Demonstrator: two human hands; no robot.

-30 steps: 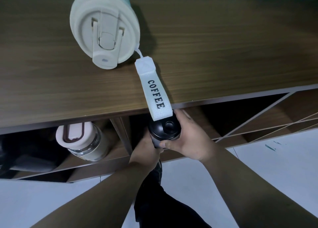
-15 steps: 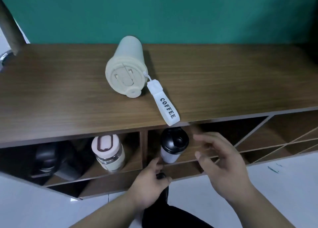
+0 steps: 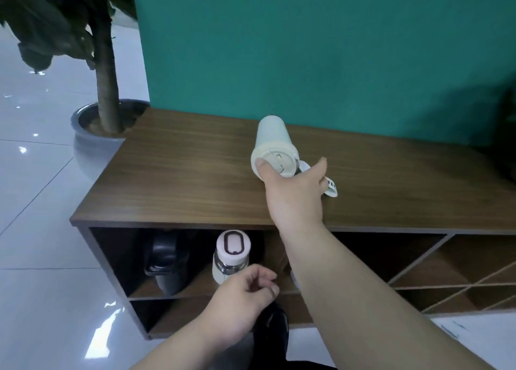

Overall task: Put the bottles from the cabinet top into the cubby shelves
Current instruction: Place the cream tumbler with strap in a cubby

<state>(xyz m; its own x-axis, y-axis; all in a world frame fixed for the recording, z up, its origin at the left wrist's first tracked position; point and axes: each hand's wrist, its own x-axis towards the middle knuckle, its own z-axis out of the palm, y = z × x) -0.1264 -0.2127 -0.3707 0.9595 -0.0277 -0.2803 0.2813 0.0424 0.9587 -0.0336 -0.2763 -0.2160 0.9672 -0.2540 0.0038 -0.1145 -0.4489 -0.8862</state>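
In one cubby (image 3: 111,258) — black bottle (image 3: 166,263), pink-capped bottle (image 3: 231,255).

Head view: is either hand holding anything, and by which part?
Right hand grips the pale green cup at its lid end; left hand holds nothing.

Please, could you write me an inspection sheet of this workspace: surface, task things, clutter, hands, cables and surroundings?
Surface: wooden cabinet top, one bottle on it.
Job's things: pale green tumbler on the top, its strap beside it; pink-lidded bottle and black bottle stand in the upper left cubby.
Clutter: nothing seen.
Hands: right hand grips the tumbler at its lid; left hand before the cubbies, fingers loosely curled, holding nothing.
Cables: nothing seen.
Surroundings: teal wall behind, potted plant at left, tiled floor.
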